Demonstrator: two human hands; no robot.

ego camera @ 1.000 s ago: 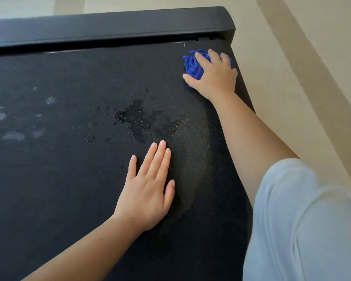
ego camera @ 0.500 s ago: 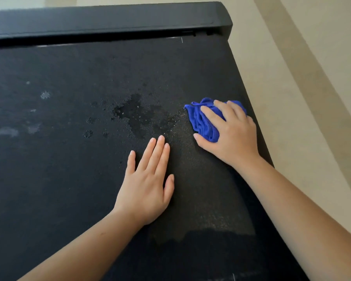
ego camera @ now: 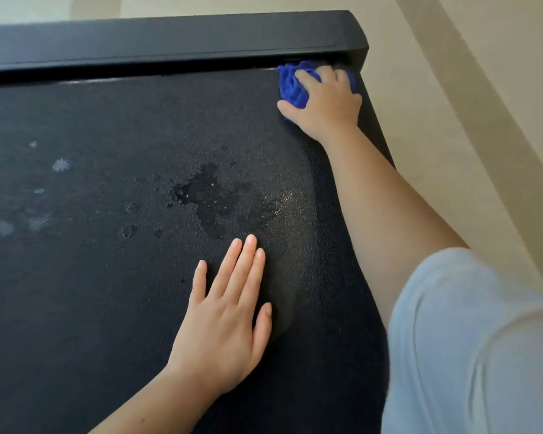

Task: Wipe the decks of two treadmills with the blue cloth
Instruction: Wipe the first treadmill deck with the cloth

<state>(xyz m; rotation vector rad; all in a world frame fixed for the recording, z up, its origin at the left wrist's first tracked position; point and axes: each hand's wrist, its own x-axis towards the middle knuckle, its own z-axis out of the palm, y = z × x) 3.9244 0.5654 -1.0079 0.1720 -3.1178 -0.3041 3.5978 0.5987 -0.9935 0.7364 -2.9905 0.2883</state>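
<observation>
Bunched blue microfibre cloth (ego camera: 290,86) sits at far right corner of the black textured treadmill deck (ego camera: 107,277), tucked against the glossy black end cover (ego camera: 170,39). Soft, light, prob. damp; wads easily, so best kept balled under palm w/ fingers over top. Right hand (ego camera: 326,104) grip: curled round it, pressing down. Left hand (ego camera: 226,311) flat on deck, holding nothing. Dark wet patch (ego camera: 213,198) mid-deck, pale smudges (ego camera: 60,165) at left; beige floor (ego camera: 452,104) beyond.

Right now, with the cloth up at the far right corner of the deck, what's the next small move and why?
Probably sweep the blue cloth back and left across the wet patch. The right hand grips it against the black end cover, so the stroke cannot go further, while the patch beyond the flat left hand looks wet.
</observation>
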